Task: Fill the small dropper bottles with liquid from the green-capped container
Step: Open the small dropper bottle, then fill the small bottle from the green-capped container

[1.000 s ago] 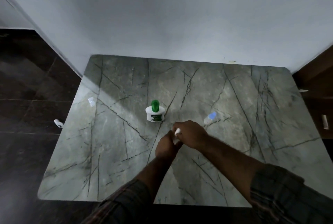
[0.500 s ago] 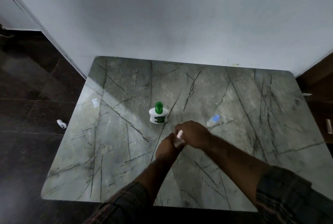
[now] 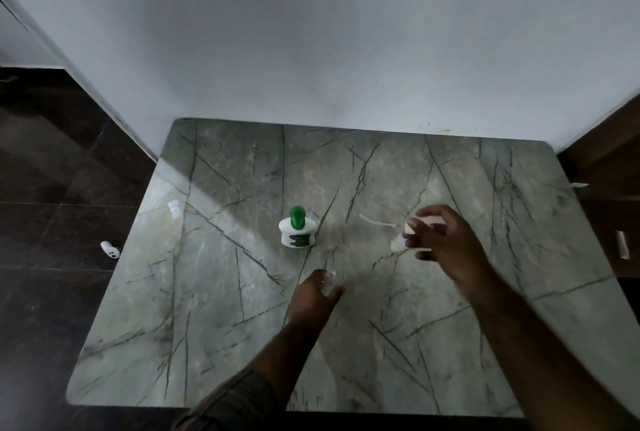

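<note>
The green-capped container, white with a green spout cap, stands upright near the middle of the marble table. Just in front of it, my left hand grips a small clear dropper bottle with its open top showing above my fingers. My right hand hovers to the right, blurred by motion, with a small white cap pinched between finger and thumb. Under its fingertips the pale body of a second small bottle lies on the table, its cap end hidden by my hand.
A small clear piece lies near the table's left edge. A white object sits on the dark floor to the left. The wall runs along the table's far edge, and brown wooden furniture stands at the right.
My right hand left the bottle in my left hand and swung right with the white cap to the second bottle. The left hand stayed in place with its bottle.
</note>
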Demonstrator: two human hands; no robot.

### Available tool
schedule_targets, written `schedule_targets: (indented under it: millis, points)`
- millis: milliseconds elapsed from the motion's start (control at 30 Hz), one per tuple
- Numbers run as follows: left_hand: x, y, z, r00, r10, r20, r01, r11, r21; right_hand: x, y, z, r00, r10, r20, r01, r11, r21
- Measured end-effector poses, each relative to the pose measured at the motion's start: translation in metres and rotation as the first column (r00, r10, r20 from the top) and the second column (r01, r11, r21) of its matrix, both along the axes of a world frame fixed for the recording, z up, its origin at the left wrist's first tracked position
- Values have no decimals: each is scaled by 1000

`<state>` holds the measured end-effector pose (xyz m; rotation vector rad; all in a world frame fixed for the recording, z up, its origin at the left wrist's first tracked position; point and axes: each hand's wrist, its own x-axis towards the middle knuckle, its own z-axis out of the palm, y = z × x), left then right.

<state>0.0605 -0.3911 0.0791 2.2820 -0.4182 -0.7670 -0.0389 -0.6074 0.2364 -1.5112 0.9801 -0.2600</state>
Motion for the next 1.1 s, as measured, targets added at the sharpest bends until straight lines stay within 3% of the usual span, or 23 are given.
schedule_targets:
  millis: [67, 133, 200, 267, 333, 433, 500, 733, 833, 967, 1100]
  points:
    - [-3, 3, -2, 1000, -6, -3, 6, 1000, 0, 2, 13, -28, 979, -204, 24, 196, 961, 196]
    - [-6, 6, -4, 1000, 0, -1, 0, 1000, 0, 15, 32, -61, 927, -371, 51, 299, 815, 496]
    - [-7, 9, -5, 1000, 15, 7, -15, 1000, -1, 34, 46, -96, 882, -471, 4, 371, 701, 609]
    - [-7, 14, -5, 999, 32, 23, -32, 999, 1, 51, 56, -128, 876, -478, -64, 437, 731, 524]
    - [-7, 19, -6, 998, 43, 37, -43, 999, 15, 66, 61, -151, 888, -430, -163, 460, 831, 313]
    - [-7, 25, -7, 997, 69, 37, -71, 997, 34, 77, 62, -165, 889, -329, -319, 334, 942, -42]
    - [-6, 27, -6, 996, 80, 35, -81, 996, 35, 81, 61, -172, 884, -296, -361, 261, 955, -142]
    - [-3, 24, 1, 994, 102, 26, -101, 995, -4, 75, 61, -179, 875, -238, -421, 129, 954, -269]
    - [3, 21, 8, 988, 154, 6, -153, 986, -63, 74, 69, -162, 924, -239, -299, 124, 926, -355]
    - [18, 19, 21, 980, 198, 22, -193, 972, -136, 104, 78, -113, 992, 69, -104, -94, 962, -258]
    - [36, 14, 34, 968, 244, 65, -228, 955, -192, 143, 75, -69, 939, 343, -17, -341, 925, -169]
